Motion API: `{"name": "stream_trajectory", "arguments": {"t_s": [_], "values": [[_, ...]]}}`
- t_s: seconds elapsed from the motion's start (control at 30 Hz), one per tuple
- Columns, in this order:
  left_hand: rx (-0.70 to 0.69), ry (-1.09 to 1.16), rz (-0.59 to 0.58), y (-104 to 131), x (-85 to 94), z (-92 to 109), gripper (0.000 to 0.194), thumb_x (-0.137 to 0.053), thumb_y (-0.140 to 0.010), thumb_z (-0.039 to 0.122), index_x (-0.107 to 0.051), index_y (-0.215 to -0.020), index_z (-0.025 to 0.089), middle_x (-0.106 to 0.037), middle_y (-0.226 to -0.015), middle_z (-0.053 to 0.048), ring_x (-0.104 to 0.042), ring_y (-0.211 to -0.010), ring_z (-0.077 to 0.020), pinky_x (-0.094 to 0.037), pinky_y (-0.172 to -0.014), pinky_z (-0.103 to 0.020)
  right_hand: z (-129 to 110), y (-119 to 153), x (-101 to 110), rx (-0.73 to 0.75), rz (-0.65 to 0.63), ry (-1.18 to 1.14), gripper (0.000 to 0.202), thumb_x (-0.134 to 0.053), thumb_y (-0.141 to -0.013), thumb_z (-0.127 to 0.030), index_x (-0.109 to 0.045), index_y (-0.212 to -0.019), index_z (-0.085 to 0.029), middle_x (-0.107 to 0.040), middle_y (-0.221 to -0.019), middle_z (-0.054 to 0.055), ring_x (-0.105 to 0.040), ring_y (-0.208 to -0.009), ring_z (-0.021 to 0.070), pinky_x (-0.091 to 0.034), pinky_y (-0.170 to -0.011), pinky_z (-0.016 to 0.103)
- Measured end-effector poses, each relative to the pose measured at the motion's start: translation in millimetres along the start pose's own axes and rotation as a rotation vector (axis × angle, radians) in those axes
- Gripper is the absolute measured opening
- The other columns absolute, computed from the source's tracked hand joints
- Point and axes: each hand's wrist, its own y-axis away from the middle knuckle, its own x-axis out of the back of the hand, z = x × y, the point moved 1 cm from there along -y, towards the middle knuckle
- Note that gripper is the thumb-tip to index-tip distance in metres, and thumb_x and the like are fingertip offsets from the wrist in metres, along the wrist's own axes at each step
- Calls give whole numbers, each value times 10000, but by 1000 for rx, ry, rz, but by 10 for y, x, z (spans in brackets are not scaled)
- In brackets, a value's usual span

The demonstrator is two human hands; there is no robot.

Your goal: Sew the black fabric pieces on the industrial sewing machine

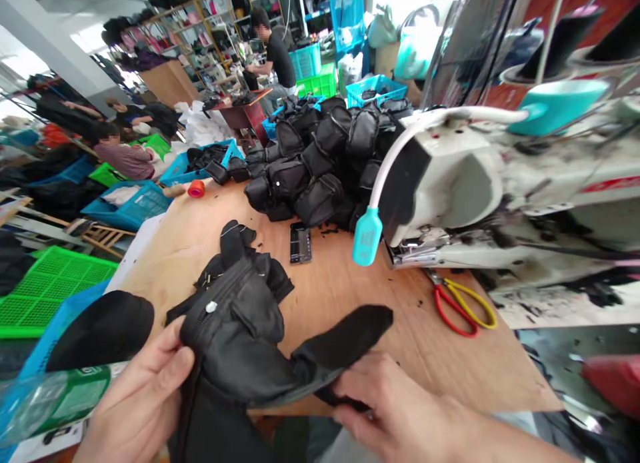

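A black fabric bag piece with a zipper and a small white spot spans the front of the wooden table. My left hand pinches its left edge beside the zipper, thumb on top. At the right, the fingers of my right hand are closed on the bag's lower edge, just under a raised black flap; some fingertips are hidden beneath the fabric. Straps and loose flaps of the bag lie spread toward the table's middle.
Black pouches are heaped behind a phone. A sewing machine with a teal lamp stands right, near red-and-yellow scissors. The wooden table also holds a red roll. A bottle lies left. People sit farther back.
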Motion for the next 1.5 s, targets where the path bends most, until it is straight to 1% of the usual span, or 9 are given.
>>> {"name": "stream_trajectory", "arguments": {"t_s": [0.1,0.3,0.5,0.6,0.7,0.9,1.23,1.37,1.5], "values": [[96,81,-81,-8,-305,-293,515,-884,-525,613,-748,-954,363,-763,-999,1,-679,-1041,-331,-602,-790,-409,-3,464,152,-39,65,96,225,-599,-902,-151,-681,-1024,-321,-770,-904,33,-740,-838,155,-557,-706,224],[75,100,-435,-109,-1414,-967,399,-749,-802,552,-687,-948,187,-706,-905,-41,-642,-847,-192,-523,-797,-295,312,1411,162,-165,433,670,168,-560,-959,-198,-707,-999,-267,-757,-757,16,-730,-639,180,-541,-634,270],[56,-14,-629,-168,-2166,-1258,358,-679,-861,529,-670,-929,177,-676,-869,-27,-610,-863,-191,-472,-801,-282,397,2056,-116,-435,295,818,297,-446,-925,-161,-684,-1103,-172,-777,-899,78,-721,-557,201,-509,-447,289],[11,-98,-679,-176,-2255,-1234,305,-651,-892,478,-673,-974,185,-678,-905,-27,-603,-895,-194,-454,-816,-279,237,1976,-83,-524,293,626,274,-480,-951,-194,-656,-1160,-214,-759,-894,51,-716,-565,181,-503,-458,262],[-83,-216,-712,-137,-2280,-1128,276,-584,-931,452,-655,-962,188,-658,-881,-20,-597,-868,-193,-448,-792,-284,209,1503,-20,-526,373,290,189,-498,-993,-209,-674,-1056,-237,-704,-830,31,-699,-662,144,-515,-562,220],[-195,-306,-609,12,-2244,-894,251,-513,-966,419,-585,-900,188,-615,-834,-14,-573,-806,-184,-433,-746,-289,587,540,-183,-480,555,130,173,-695,-878,-188,-693,-1051,-189,-707,-911,61,-687,-841,225,-550,-763,344],[-159,-146,-691,23,-2227,-830,204,-540,-962,366,-601,-896,183,-602,-830,2,-537,-792,-150,-416,-727,-255,859,546,-184,-501,568,-309,144,-715,-856,-345,-701,-898,-208,-622,-842,16,-582,-734,152,-479,-653,267],[14,104,-686,32,-2307,-849,315,-677,-878,482,-634,-848,171,-597,-764,16,-526,-721,-125,-416,-679,-231,805,584,-71,-529,534,-387,208,-697,-859,-365,-613,-767,-199,-600,-751,-4,-542,-668,142,-448,-615,264],[508,494,-582,116,-2387,-1003,425,-779,-732,560,-670,-817,158,-657,-729,-18,-601,-683,-151,-485,-689,-262,692,618,115,-481,550,-218,174,-626,-932,-339,-610,-822,-205,-627,-785,3,-576,-724,150,-459,-674,273]]}}
